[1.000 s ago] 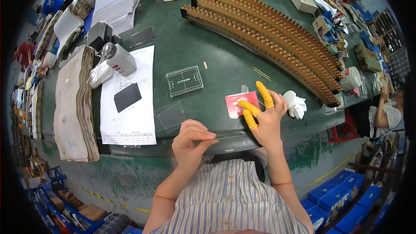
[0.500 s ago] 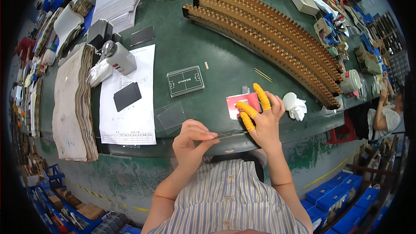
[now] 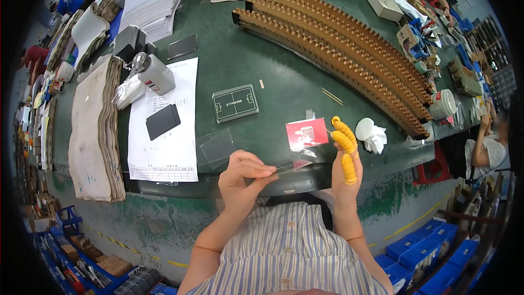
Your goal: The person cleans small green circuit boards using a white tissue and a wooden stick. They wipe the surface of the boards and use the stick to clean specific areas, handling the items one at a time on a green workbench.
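My left hand [image 3: 240,177] pinches a thin clear sheet [image 3: 293,167] by its left end, at the table's front edge. Yellow finger cots cover several fingers of my right hand [image 3: 346,158], which is curled to the right of the sheet, apart from it. A thin stick [image 3: 327,130] pokes out from those fingertips; most of it is hidden. Just beyond the sheet lies a red card [image 3: 307,134] with a white printed square. More clear sheets [image 3: 216,149] rest left of it, below a dark, white-lined rectangular plate [image 3: 235,104].
Curved wooden slotted racks [image 3: 333,49] span the back right. Two thin sticks [image 3: 332,96] lie before them. Crumpled white tissue [image 3: 376,142] sits right of my right hand. At left are a metal-capped bottle [image 3: 155,74], dark cards [image 3: 162,122] on paper, and stained cloths [image 3: 95,131].
My right hand has moved right, away from the clear sheet, and its fingers have curled in, uncovering the red card. The left hand keeps its pinch almost unmoved.
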`<state>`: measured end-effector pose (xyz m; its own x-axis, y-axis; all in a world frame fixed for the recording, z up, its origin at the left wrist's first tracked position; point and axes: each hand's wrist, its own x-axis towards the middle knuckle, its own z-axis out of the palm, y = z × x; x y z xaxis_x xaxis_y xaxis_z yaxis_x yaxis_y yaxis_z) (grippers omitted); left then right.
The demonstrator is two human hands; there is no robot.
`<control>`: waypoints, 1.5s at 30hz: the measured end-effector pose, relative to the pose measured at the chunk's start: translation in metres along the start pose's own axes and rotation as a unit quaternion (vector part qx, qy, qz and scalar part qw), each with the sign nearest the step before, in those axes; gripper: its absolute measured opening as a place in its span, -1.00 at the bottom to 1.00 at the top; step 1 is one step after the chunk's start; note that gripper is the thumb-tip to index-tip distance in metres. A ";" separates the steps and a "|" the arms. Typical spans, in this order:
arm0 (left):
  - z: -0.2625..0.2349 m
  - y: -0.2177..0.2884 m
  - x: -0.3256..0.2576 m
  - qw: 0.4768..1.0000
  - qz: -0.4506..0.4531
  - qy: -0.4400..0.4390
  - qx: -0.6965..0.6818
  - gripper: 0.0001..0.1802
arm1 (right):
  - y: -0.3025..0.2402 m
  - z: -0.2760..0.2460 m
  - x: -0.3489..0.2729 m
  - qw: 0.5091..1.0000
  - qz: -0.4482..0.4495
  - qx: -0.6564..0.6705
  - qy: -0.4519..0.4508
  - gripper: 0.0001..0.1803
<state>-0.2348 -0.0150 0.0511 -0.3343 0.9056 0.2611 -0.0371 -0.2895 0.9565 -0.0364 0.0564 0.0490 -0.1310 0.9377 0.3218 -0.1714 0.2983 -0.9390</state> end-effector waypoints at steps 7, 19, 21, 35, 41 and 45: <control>0.008 0.004 0.006 0.993 0.069 -0.011 0.095 -0.75 | -0.022 0.013 -0.018 0.999 -0.007 0.042 0.002 -0.52; 0.006 0.015 0.006 0.965 0.174 -0.045 0.189 -0.71 | -0.045 0.026 -0.037 0.883 -0.189 -0.416 -0.104 -0.68; 0.006 0.017 0.006 0.963 0.180 -0.046 0.194 -0.73 | -0.044 0.028 -0.037 0.880 -0.191 -0.421 -0.108 -0.69; 0.004 0.019 0.004 0.959 0.193 -0.041 0.204 -0.73 | -0.043 0.033 -0.041 0.888 -0.196 -0.411 -0.072 -0.69; 0.005 0.019 0.004 0.959 0.191 -0.043 0.207 -0.73 | -0.043 0.032 -0.039 0.881 -0.180 -0.428 -0.089 -0.71; 0.004 0.020 0.004 0.959 0.188 -0.044 0.208 -0.72 | -0.045 0.033 -0.038 0.874 -0.183 -0.440 -0.094 -0.72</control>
<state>-0.2325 -0.0162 0.0721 -0.1693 0.7899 0.5894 0.4553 -0.4678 0.7576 -0.0562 0.0016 0.0826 -0.3963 0.7295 0.5575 0.5710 0.6713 -0.4725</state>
